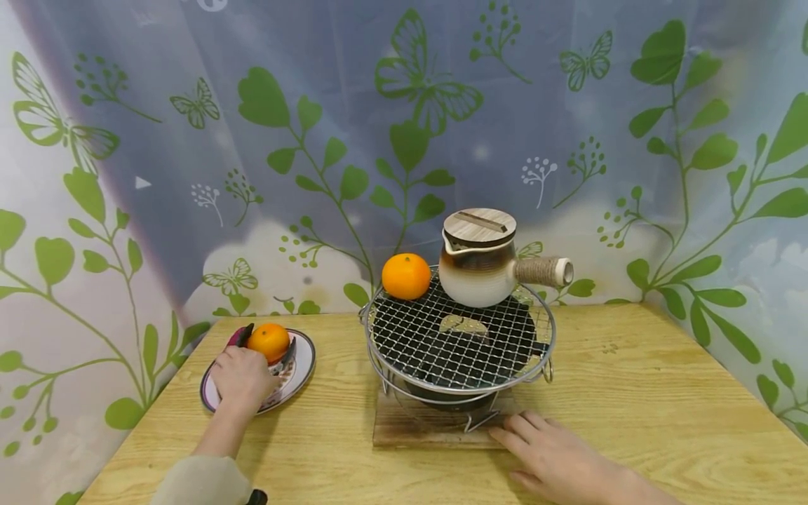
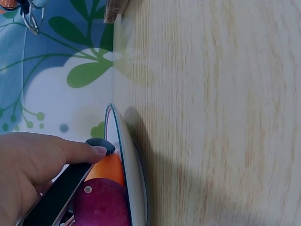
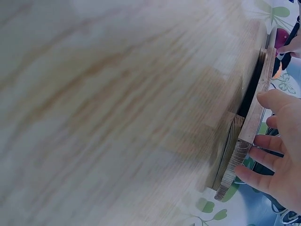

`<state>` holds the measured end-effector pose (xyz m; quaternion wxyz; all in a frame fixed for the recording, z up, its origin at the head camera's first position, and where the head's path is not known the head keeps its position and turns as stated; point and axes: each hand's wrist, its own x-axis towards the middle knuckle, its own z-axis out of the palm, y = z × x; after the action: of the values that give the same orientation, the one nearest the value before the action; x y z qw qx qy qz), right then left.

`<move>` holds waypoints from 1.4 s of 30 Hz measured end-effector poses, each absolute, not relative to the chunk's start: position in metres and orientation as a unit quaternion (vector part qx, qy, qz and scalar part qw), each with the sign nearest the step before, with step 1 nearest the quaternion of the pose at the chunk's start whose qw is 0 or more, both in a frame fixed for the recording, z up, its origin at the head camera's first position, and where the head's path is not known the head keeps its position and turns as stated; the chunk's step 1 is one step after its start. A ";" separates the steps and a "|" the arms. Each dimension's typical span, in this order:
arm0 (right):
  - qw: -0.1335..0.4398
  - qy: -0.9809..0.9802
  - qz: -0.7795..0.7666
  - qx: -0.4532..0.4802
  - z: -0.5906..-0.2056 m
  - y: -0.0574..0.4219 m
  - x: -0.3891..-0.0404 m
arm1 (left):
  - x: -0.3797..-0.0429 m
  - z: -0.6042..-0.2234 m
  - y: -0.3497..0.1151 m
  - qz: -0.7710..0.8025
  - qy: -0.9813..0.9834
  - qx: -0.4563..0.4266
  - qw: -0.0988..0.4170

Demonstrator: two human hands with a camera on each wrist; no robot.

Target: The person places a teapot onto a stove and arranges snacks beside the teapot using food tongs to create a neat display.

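Note:
My left hand point(image 1: 245, 376) grips a pair of black-and-metal tongs point(image 2: 59, 195) over the plate at the left. Dark tong tips point(image 1: 292, 351) stand on either side of a mandarin point(image 1: 269, 341) lying on the plate point(image 1: 306, 365). In the left wrist view a round dark-magenta fruit point(image 2: 101, 202) sits beside the mandarin, mostly hidden by the hand in the head view. My right hand point(image 1: 548, 449) has its fingers spread and relaxed, fingertips right at the corner of the wooden base board point(image 1: 416, 431) under the grill.
A round wire grill point(image 1: 442, 351) on a metal stand occupies the table's middle. On its far side are another mandarin point(image 1: 407, 276) and a brown-and-cream teapot point(image 1: 476, 273) with a wooden lid and a side handle pointing right. A patterned curtain point(image 1: 315, 140) hangs behind the table point(image 1: 663, 393).

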<state>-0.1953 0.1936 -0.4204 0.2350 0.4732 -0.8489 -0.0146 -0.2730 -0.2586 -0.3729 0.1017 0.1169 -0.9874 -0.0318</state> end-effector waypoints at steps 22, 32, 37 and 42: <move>0.235 -0.849 -0.010 0.473 -0.423 0.194 -0.196 | -0.271 -0.375 -0.260 -0.032 -0.988 0.121 0.090; 0.231 -0.849 0.000 0.475 -0.423 0.195 -0.195 | -0.272 -0.377 -0.261 -0.040 -0.988 0.117 0.091; 0.235 -0.849 -0.002 0.474 -0.423 0.194 -0.195 | -0.269 -0.375 -0.263 -0.037 -0.988 0.108 0.106; 0.237 -0.849 -0.009 0.473 -0.423 0.194 -0.195 | -0.267 -0.370 -0.262 -0.040 -0.988 0.095 0.117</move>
<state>-0.1949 0.1942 -0.4230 0.2372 0.4726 -0.8487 -0.0086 -0.2673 -0.2621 -0.3703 0.1169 0.0950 -0.9878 -0.0403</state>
